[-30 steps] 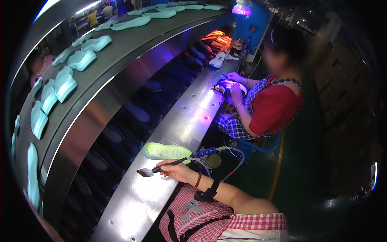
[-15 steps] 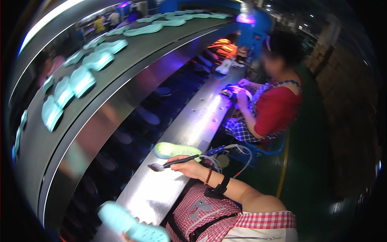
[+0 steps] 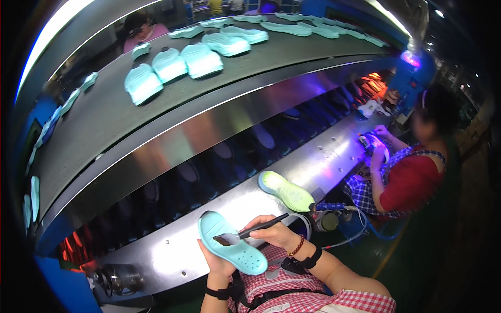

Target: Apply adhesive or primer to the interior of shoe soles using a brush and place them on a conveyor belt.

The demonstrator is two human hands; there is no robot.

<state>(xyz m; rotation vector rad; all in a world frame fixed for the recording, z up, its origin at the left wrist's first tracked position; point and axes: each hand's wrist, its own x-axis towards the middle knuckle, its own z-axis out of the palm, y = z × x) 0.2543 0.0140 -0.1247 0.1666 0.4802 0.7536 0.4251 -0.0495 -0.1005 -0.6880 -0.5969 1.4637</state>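
Note:
A light turquoise shoe sole (image 3: 241, 256) is tilted up in front of me, with my left hand (image 3: 215, 261) gripping its side from below. My right hand (image 3: 275, 234) is closed round the black handle of a flat brush (image 3: 259, 227). The dark bristles touch or hover just over the upper face of the sole, near its middle; which of these, I cannot tell. Small holes dot the sole's near end. Beyond my right hand, a yellow-green sole (image 3: 287, 190) with a bluish rim lies on the metal ledge (image 3: 182, 255).
A dark conveyor belt (image 3: 112, 115) carries several turquoise soles (image 3: 203, 60) across the back. Below it are dark slots with shoes and orange-glowing heaters (image 3: 373, 82). A co-worker (image 3: 412, 172) in red handles a shoe at right. A dark container (image 3: 122, 279) stands at lower left; tubing hangs beside the ledge.
My left hand has brought the turquoise sole up in front of me. The brush in my right hand has come over it. The view has swung left.

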